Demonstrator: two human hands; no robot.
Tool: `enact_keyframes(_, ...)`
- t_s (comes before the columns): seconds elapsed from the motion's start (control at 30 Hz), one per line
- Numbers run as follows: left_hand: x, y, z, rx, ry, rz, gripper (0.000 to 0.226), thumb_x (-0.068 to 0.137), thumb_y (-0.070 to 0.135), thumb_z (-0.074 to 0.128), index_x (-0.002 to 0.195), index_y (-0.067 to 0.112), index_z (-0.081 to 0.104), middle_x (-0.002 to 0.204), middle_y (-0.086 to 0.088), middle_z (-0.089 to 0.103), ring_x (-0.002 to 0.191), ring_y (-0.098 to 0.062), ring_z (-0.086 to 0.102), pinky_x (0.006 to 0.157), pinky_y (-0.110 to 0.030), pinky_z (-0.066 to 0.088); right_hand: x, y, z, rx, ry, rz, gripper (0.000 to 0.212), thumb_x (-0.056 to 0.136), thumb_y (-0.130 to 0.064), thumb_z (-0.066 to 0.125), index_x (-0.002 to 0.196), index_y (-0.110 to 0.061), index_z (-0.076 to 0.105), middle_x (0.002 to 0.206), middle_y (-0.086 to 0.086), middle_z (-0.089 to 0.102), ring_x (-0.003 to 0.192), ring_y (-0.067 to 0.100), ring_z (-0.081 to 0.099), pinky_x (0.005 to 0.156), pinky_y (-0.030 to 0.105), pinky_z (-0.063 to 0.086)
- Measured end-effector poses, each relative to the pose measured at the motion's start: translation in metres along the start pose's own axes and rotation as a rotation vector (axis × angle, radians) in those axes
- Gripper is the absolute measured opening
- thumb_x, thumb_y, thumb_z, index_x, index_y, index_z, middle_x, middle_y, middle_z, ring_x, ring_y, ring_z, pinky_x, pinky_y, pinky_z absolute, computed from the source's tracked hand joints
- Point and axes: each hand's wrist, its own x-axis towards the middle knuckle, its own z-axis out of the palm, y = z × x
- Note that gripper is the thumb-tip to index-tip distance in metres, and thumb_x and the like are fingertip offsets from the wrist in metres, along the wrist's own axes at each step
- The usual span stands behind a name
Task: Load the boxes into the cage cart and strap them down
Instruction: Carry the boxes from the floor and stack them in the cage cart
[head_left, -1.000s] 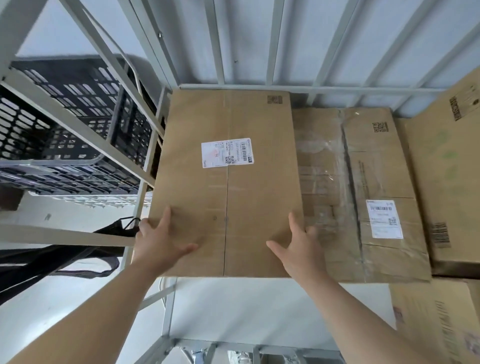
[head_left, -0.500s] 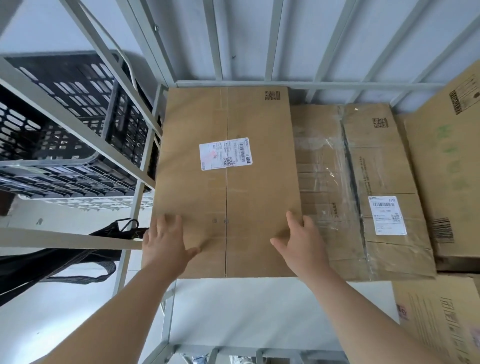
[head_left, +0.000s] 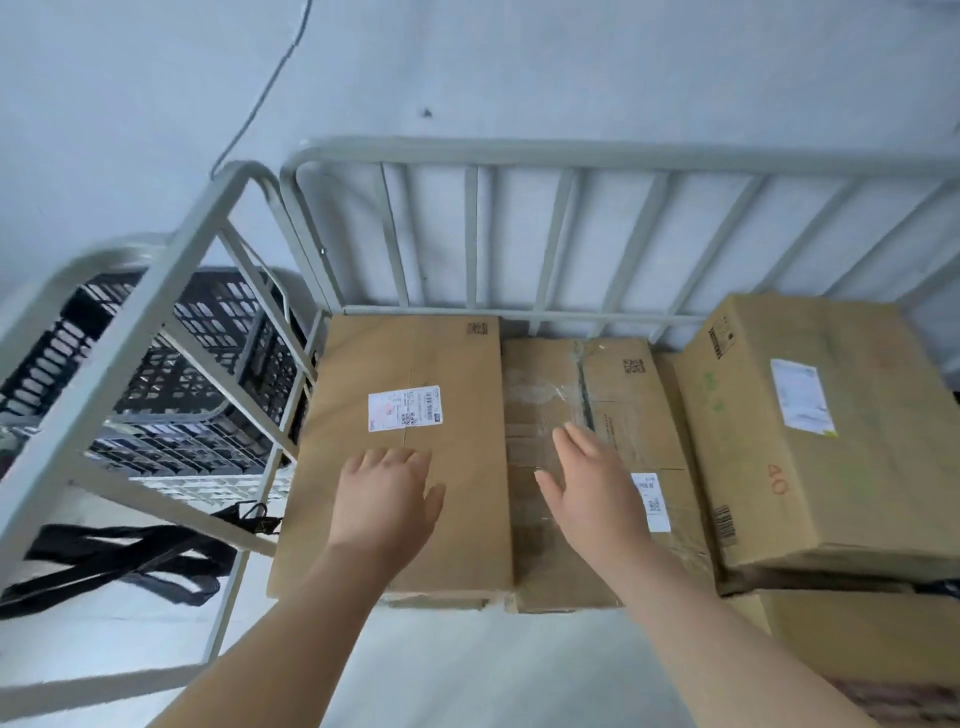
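A flat brown box with a white label (head_left: 410, 374) lies in the back left corner of the grey cage cart (head_left: 470, 156). My left hand (head_left: 387, 499) is spread flat over its near half, fingers apart. A taped, worn box (head_left: 613, 395) lies beside it on the right, and my right hand (head_left: 592, 488) hovers open over it, holding nothing. A taller box marked "40" (head_left: 810, 431) stands at the right on top of another box (head_left: 872, 634). Black straps (head_left: 119, 556) hang through the cart's left side bars.
Black plastic crates (head_left: 171, 364) are stacked outside the cart's left wall, over a white one (head_left: 208, 486). The cart's pale floor (head_left: 467, 660) shows in front of the boxes. A cable (head_left: 270, 83) runs down the grey wall behind.
Both hands let go of the labelled box's near edge and lifted, the right one moving over the taped box. My view rose and pulled back, showing the cart's top rail.
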Motion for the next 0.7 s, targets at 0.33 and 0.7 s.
enact_keyframes(0.33, -0.048, 0.124, -0.162, 0.008, 0.112, 0.17, 0.035, 0.093, 0.045, 0.046, 0.115, 0.022, 0.06, 0.118, 0.005, 0.062, 0.111, -0.025, 0.053, 0.093, -0.034, 0.036, -0.098, 0.034, -0.198, -0.026, 0.189, 0.089, 0.043, 0.096, -0.031, 0.051, 0.131, -0.007, 0.051, 0.134, 0.008, 0.052, 0.125, 0.025, 0.046, 0.105, 0.032, 0.036)
enact_keyframes(0.7, -0.126, 0.246, -0.24, -0.064, 0.089, 0.622, 0.043, 0.094, 0.048, 0.042, 0.131, 0.027, 0.052, 0.137, 0.009, 0.051, 0.129, -0.019, 0.042, 0.107, -0.033, 0.026, -0.271, 0.062, -0.295, -0.037, 0.355, 0.488, 0.055, 0.099, -0.04, 0.042, 0.146, -0.012, 0.035, 0.15, 0.004, 0.038, 0.139, 0.019, 0.033, 0.115, 0.031, 0.026)
